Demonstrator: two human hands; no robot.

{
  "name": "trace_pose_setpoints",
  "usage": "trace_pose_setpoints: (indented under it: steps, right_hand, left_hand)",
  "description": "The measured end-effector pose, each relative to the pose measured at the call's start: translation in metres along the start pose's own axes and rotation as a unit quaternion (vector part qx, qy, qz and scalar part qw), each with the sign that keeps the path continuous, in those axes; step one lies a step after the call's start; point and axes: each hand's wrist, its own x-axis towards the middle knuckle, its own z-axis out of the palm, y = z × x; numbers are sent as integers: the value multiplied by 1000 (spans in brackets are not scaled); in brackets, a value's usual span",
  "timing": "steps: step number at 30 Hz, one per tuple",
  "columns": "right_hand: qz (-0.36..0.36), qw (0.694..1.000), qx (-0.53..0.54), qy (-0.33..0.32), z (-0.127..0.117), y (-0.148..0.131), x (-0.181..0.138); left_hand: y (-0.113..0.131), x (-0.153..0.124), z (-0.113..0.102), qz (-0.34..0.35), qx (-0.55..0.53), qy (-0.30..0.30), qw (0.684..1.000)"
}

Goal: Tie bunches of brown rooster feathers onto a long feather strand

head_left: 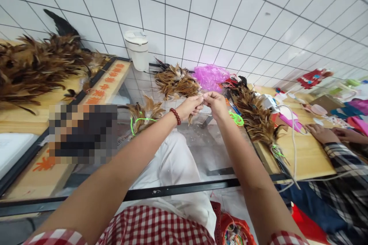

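Observation:
My left hand [191, 108], with a bead bracelet [175, 116] on its wrist, is closed over the glass tabletop [207, 149]. A small brown feather [190, 119] sticks out below its fingers. My right hand [215, 104] meets it, thumb and fingers pinched together; whatever is between them is too small to make out. Just behind my hands lies a pile of brown feathers [176, 80]. To the left, by my forearm, is a feather bunch [148, 110] with bright green cord [138, 120] around it. More green cord [236, 118] lies right of my right hand.
A white lidded bin [138, 49] and a pink plastic bag [211, 76] stand along the tiled wall. Brown feathers [34, 69] cover the left table. Right of me lie a long feather bunch [257, 111], a white cable [293, 138] and a co-worker's hand [322, 133].

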Motion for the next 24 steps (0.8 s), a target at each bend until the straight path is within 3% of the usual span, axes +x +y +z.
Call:
trace_pose_setpoints:
  steps: [5,11,14,17,20,22,24]
  right_hand:
    - [16,998,53,16,4,13,-21]
    - [8,998,60,-5,21,25,-34]
    - [-22,1000,10,-17,20,21,-32]
    - [-45,996,-75,10,-5,9,-28]
    - [-71,976,-190,76,-54,-7,-29]
    - [-55,934,-346,77,-85,-15,-35]
    - [-23,869,-493,37,-104,-17,-42]
  left_hand:
    - [-9,-15,6,8,68,43,997]
    - [-24,-34,3,15,10,63,998]
    - [-28,-37,-1,27,13,69,997]
    - [-29,-39,-8,47,11,83,995]
    - [-29,-39,-17,66,-40,98,992]
    - [-29,-38,-21,73,-74,105,989]
    - [-29,-37,-23,73,-94,104,987]
